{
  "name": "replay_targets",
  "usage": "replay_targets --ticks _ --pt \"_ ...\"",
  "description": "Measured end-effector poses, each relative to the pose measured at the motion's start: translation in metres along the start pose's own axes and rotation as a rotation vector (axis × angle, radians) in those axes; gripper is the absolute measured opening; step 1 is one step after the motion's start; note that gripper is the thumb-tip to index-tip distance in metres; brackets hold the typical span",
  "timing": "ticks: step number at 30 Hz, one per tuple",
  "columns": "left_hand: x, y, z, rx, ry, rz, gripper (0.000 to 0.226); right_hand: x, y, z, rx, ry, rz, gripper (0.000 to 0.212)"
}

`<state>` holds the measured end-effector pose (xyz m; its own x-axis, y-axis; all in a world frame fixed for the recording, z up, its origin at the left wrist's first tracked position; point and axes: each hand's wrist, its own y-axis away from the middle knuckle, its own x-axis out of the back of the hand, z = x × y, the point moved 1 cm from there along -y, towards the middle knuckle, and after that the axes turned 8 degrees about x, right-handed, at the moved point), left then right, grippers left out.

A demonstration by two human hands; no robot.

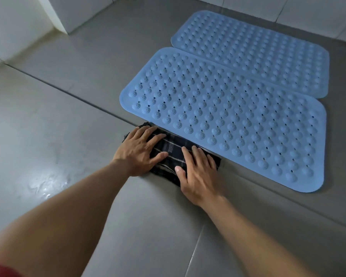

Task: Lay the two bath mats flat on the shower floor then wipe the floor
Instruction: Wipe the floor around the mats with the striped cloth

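Two blue studded bath mats lie flat side by side on the grey tiled floor: the near mat (238, 116) and the far mat (258, 50), their long edges touching. A dark plaid cloth (173, 151) lies folded on the floor just in front of the near mat's front edge. My left hand (137, 150) presses flat on the cloth's left end, fingers spread. My right hand (198, 172) presses flat on its right end. Both palms cover much of the cloth.
Grey floor tiles (58, 126) stretch to the left, with a wet glossy patch (46, 184) near my left forearm. White tiled walls (14, 27) rise at the back left and along the top right. A wall corner (68, 21) juts out at the back.
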<state>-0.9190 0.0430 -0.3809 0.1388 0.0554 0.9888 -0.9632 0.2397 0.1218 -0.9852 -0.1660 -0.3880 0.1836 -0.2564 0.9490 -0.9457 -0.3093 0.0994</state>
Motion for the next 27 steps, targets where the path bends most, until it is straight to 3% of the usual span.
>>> replay_targets --ticks 18,27 --pt "0.014 -0.025 -0.138 -0.003 -0.043 0.006 0.070 -0.023 -0.100 -0.098 0.038 0.029 -0.047 0.079" --pt "0.020 -0.038 -0.194 0.010 -0.090 -0.042 0.076 -0.028 -0.138 -0.137 0.079 -0.014 -0.079 0.073"
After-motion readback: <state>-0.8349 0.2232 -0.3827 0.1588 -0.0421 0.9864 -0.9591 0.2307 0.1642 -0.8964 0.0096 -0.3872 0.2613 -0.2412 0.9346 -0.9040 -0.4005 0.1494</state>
